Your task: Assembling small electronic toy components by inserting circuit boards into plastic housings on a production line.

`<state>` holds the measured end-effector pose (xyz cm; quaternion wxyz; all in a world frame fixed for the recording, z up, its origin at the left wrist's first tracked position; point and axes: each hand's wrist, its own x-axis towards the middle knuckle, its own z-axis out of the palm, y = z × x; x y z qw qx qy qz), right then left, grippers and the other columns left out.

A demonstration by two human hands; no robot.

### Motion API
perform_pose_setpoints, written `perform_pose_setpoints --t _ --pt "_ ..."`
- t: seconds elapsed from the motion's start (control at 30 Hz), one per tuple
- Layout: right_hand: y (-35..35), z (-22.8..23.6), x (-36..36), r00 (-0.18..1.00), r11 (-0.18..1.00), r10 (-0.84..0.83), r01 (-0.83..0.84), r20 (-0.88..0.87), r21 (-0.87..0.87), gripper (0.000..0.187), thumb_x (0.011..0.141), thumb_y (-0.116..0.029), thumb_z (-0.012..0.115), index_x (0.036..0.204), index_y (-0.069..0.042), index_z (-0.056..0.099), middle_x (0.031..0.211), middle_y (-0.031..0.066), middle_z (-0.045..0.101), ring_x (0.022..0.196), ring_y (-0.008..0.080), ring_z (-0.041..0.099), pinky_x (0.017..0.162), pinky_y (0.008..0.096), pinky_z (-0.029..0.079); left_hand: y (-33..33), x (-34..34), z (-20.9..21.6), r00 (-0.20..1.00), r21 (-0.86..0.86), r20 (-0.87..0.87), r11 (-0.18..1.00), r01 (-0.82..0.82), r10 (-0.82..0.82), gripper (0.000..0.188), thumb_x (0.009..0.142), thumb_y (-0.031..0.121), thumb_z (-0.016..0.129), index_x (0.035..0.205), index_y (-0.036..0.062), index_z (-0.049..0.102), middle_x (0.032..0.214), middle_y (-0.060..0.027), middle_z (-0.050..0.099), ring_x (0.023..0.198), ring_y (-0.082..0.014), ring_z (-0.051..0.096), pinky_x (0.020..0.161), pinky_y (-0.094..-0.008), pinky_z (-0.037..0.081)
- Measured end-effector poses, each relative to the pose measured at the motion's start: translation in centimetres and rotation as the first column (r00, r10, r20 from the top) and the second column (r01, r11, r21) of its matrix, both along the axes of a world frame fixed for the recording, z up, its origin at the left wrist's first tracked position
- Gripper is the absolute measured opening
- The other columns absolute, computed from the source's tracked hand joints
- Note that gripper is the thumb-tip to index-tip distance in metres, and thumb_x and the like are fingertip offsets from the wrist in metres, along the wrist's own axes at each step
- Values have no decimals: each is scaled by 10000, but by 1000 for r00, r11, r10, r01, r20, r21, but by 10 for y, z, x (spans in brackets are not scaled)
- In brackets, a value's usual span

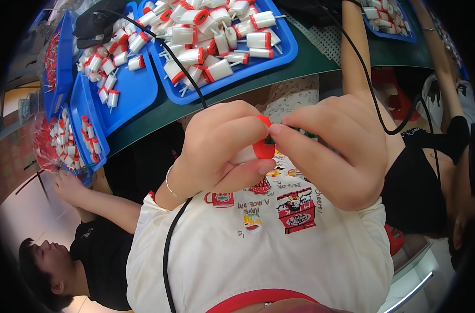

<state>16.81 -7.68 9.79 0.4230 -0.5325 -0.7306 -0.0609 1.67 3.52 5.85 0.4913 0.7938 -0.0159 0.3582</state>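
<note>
My left hand (pixel 222 143) is closed around a small white plastic piece with a red end (pixel 264 150), raised in front of my shirt. The red end points toward my right hand (pixel 336 148), whose thumb and forefinger are pinched together right at it. A bit of something dark green (pixel 308 134) shows between the right fingers. Its shape is mostly hidden, so I cannot make out its kind. Beyond my hands, a blue tray (pixel 287 49) holds a heap of similar white pieces with red ends and thin white stems.
A second blue tray (pixel 138 94) with more pieces stands to the left, beside smaller blue bins (pixel 103 141). A black cable (pixel 167 250) runs past my hands. A person in black (pixel 99 250) sits at left, another (pixel 420 177) at right. The table (pixel 237 91) is green.
</note>
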Motion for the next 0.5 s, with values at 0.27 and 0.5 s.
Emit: perform_pose_setpoints --t 0.27,0.5 --pt "10 -17 18 997 976 -21 3 -79 -219 205 636 18 649 838 7 615 773 95 583 614 201 560 506 295 415 5 -15 -3 993 -151 -13 981 -122 121 254 696 123 619 893 2 514 714 -116 527 567 -224 519 494 -286 422" --pt "44 -90 64 772 809 -545 383 -327 -445 183 750 3 598 933 12 608 869 108 607 769 198 582 692 265 454 3 -26 -5 990 -357 26 926 -122 141 304 787 190 588 967 -7 442 774 -135 515 616 -179 509 533 -264 420"
